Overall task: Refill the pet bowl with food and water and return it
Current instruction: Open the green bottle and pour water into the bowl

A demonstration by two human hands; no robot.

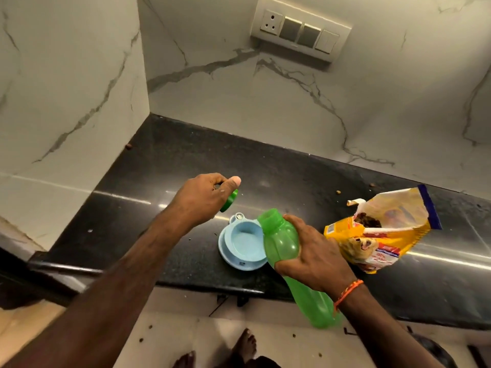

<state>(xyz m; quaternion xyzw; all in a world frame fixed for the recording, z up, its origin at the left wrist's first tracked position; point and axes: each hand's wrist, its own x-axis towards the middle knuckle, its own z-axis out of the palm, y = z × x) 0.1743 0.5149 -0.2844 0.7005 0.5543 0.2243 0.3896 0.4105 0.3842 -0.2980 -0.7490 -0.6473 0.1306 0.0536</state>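
A light blue pet bowl (243,241) sits on the black counter (164,187) near its front edge. My right hand (310,254) grips a green water bottle (281,240), uncapped and tilted with its mouth over the bowl's right rim. My left hand (204,199) holds the green bottle cap (229,200) just above and behind the bowl. An open yellow pet food bag (382,235) lies on the counter to the right, brown kibble showing in its mouth.
Marble walls close the counter at the back and left. A switch panel (300,33) hangs on the back wall. Loose kibble bits lie on the counter near the bag and on the floor. My bare feet (244,343) stand below the counter edge.
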